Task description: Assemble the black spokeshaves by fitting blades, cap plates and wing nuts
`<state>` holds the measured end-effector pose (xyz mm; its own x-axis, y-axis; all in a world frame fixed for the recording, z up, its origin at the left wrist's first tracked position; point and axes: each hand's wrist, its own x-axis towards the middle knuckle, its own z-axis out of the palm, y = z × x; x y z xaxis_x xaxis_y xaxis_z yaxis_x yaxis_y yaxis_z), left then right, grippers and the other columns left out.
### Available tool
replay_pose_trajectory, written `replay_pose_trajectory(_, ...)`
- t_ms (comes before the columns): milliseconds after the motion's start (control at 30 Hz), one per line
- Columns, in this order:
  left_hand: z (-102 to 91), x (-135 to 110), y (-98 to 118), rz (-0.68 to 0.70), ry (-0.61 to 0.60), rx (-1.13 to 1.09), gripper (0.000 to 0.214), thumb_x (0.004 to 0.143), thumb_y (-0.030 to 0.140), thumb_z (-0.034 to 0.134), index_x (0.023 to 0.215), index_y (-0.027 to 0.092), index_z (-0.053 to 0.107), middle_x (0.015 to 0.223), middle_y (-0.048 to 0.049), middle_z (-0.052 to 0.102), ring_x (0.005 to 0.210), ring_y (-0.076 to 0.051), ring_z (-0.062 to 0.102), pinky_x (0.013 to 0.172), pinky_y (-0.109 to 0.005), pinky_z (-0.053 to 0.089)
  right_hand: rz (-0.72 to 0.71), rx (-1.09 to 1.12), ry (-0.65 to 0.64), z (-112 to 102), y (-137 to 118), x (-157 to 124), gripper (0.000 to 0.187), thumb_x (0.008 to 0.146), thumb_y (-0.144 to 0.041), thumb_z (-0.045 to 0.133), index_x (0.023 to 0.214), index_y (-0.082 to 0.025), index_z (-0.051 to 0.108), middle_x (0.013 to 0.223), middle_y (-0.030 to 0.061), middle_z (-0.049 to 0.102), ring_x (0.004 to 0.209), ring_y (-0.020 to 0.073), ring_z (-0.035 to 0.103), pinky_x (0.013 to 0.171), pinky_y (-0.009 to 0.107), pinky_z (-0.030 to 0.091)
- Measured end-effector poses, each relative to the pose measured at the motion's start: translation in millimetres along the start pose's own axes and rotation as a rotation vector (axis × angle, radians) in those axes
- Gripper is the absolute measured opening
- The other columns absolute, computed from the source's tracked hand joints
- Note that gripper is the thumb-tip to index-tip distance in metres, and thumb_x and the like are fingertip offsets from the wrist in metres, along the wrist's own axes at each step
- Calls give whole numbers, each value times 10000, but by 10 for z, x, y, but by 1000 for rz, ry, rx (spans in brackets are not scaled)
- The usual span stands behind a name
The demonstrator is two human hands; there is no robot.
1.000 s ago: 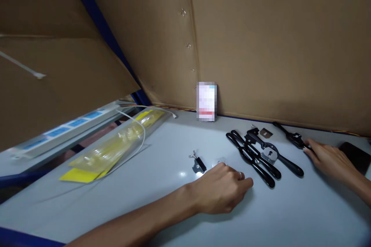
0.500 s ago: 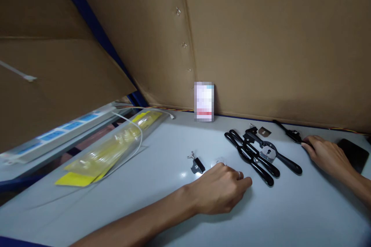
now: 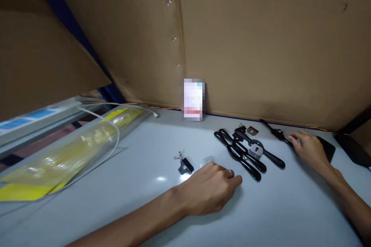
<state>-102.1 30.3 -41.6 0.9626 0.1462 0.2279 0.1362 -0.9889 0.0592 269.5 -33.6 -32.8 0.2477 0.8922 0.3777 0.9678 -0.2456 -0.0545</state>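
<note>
Left hand [image 3: 211,187]: rested back-up on the pale bench [image 3: 136,154] with fingers curled under and a ring [image 3: 230,173] showing; could not tell whether empty or holding, because of the hidden palm.
Right hand [image 3: 309,147]: lay at the far right with fingertips at the near handle of a slim black tool [image 3: 277,134]; could not tell whether gripping or merely touching.
Slim tool's place: sat near the back edge of the bench, slanting toward the right hand.
2 glossy black tools [image 3: 251,169]: lay side by side between the hands.
Arched black tool [image 3: 274,159]: lay just right of those 2, with a slotted silver plate [image 3: 256,149] at its middle.
Brown metal plate [image 3: 252,130]: lay flat behind the arched black tool.
Black clamp piece [image 3: 186,166]: lay just beyond the left wrist, next to a silver wing screw [image 3: 179,156].
Lit screen [image 3: 193,100]: leaned against the brown wall [image 3: 261,46], pixelated.
Clear sleeve [image 3: 87,150]: stretched along the left side with yellow sheets inside, beneath a white cable [image 3: 118,139].
</note>
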Motion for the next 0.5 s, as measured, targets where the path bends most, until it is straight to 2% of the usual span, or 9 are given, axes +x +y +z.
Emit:
replay_pose_trajectory(67, 5, 6, 9, 3, -10, 7, 178, 798, 61, 480, 722, 206, 410, 618, -13, 583, 438, -110, 378, 457, -333, 165, 6, 45, 24, -30, -60, -15, 358, 987, -386, 391, 946, -227, 709, 1020, 98, 755, 863, 267, 689, 707, 344, 440)
replay_pose_trajectory(167, 3, 13, 32, 7, -25, 28, 182, 766, 47, 493, 719, 207, 422, 625, -16, 591, 441, -118, 371, 450, -339, 148, -7, 128, 25, -60, -204, -59, 371, 1000, -421, 381, 858, -238, 671, 801, 67, 741, 713, 241, 677, 656, 328, 432)
replay_pose_trajectory(300, -36, 12, 15, 3, -7, 38, 177, 820, 73, 491, 712, 202, 435, 622, -15, 582, 446, -118, 392, 454, -345, 163, -55, 220, -2, -89, -471, -173, 449, 1026, -482, 368, 714, -242, 585, 645, 29, 669, 589, 200, 621, 614, 312, 424)
replay_pose_trajectory(400, -88, -3, -72, -32, 47, 37, 230, 914, 114, 454, 700, 197, 448, 623, -18, 579, 475, -122, 430, 466, -346, 202, -134, 242, -19, -101, -663, -282, 420, 1026, -476, 397, 750, -237, 605, 741, 45, 684, 631, 197, 615, 658, 326, 444)
replay_pose_trajectory(500, -128, -24, -182, -110, 108, 37, 291, 984, 170, 419, 697, 196, 463, 601, -10, 556, 488, -121, 433, 486, -347, 230, -232, 200, -63, -84, -792, -377, 335, 1017, -460, 438, 946, -236, 677, 937, 72, 702, 716, 213, 650, 676, 346, 468)
